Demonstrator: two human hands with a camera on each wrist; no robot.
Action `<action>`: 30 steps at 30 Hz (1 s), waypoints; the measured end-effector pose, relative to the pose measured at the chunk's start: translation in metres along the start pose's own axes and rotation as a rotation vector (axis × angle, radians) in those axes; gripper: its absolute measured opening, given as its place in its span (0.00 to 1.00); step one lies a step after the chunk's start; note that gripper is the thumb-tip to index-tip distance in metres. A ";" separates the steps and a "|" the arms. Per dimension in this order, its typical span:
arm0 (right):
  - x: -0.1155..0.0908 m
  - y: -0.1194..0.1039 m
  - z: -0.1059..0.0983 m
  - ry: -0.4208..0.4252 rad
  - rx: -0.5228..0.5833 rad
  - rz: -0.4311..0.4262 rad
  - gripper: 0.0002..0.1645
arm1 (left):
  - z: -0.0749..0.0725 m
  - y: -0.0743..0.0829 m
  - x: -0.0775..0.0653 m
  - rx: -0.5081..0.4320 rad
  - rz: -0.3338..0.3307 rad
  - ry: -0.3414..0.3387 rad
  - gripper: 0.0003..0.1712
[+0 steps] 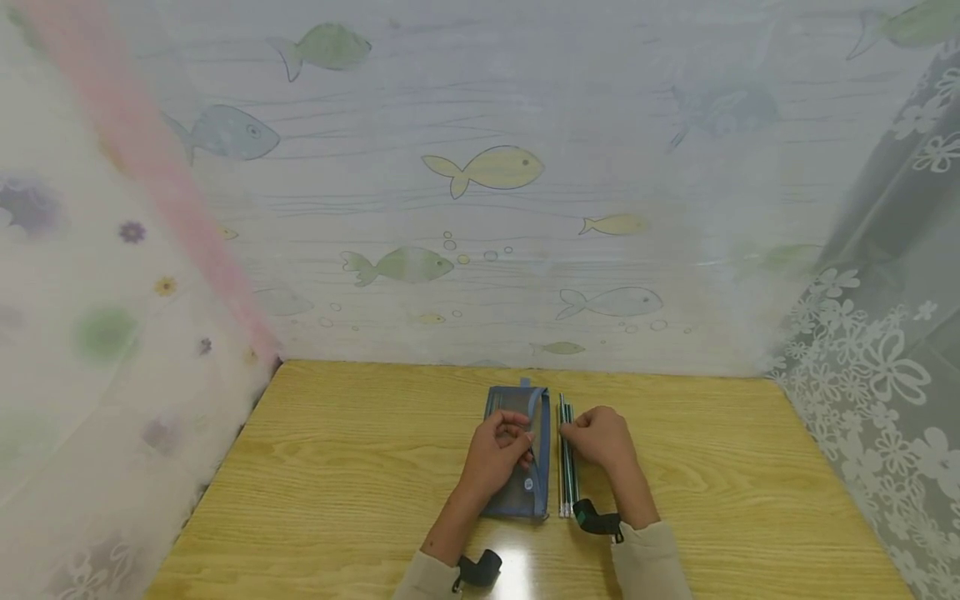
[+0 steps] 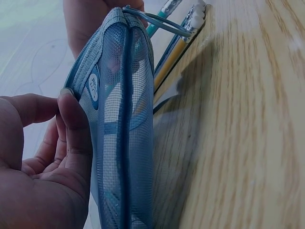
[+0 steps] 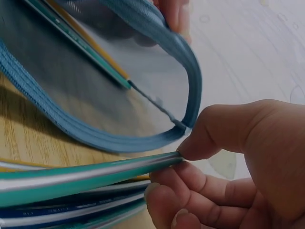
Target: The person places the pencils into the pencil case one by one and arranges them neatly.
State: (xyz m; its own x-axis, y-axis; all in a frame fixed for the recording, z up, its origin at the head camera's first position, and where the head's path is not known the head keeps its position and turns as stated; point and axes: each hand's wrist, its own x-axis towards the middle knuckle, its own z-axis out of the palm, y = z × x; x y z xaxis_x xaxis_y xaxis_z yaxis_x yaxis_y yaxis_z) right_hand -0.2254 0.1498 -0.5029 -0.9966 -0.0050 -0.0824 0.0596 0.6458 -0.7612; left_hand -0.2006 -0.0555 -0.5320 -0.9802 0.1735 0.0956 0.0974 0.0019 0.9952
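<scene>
Zippered blue mesh pouch (image 1: 512,505): one. Slender pencils inside it (image 3: 88,51): at least two, one green, one yellow. Slender striped pencils outside it (image 3: 95,174): at least four, overlap hiding the total. Bare hands: one left hand (image 1: 495,454), one right hand (image 1: 602,437). Beige sleeves (image 1: 651,565): two. Black wrist-worn cameras (image 1: 596,518): two. Yellow wood-grain table (image 1: 337,450): one. Pale printed fish (image 1: 495,168): at least ten.

Screened off, apparently indoors, around a wood-grain table (image 1: 337,483) by a fish-print sheet (image 1: 495,100) behind, a flower-dotted sheet (image 1: 75,267) at left and a white-flowered sheet (image 1: 892,367) at right; not identifiable as home or office.
</scene>
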 end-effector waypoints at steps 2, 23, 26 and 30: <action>0.000 -0.001 0.001 0.001 0.013 -0.001 0.25 | 0.000 0.000 0.000 -0.002 -0.001 -0.001 0.14; -0.001 -0.007 0.011 0.000 0.095 -0.014 0.10 | 0.000 0.000 0.000 -0.014 -0.006 -0.008 0.14; -0.002 -0.008 0.013 0.006 0.102 -0.016 0.09 | 0.000 0.000 0.000 -0.013 -0.002 -0.010 0.14; -0.001 -0.010 0.015 0.017 0.105 -0.015 0.09 | 0.000 0.000 0.001 -0.013 -0.003 -0.013 0.14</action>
State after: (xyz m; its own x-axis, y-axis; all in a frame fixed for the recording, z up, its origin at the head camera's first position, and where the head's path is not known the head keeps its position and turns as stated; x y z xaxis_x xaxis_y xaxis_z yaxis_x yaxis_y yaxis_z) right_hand -0.2242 0.1325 -0.5050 -0.9982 -0.0006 -0.0607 0.0499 0.5623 -0.8254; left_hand -0.2011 -0.0557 -0.5316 -0.9782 0.1860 0.0927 0.0924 -0.0102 0.9957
